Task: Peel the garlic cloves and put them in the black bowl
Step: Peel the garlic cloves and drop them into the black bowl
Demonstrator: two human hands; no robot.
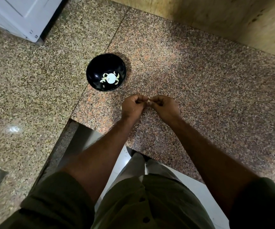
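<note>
Both hands, left (131,105) and right (164,106), pinch one clove (148,101) mid-frame, peeling under way; next likely a drop into bowl (94,66), upper left

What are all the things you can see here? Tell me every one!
round black bowl: one, black, on the counter beyond the hands
peeled garlic cloves: several, pale, inside the bowl
white round spot: one, at the bowl's bottom middle
small garlic clove: one, pale, pinched between both hands
speckled granite counter: one, pinkish brown
white appliance: one, top left corner
left hand: one, pinching the clove
right hand: one, pinching the clove
</note>
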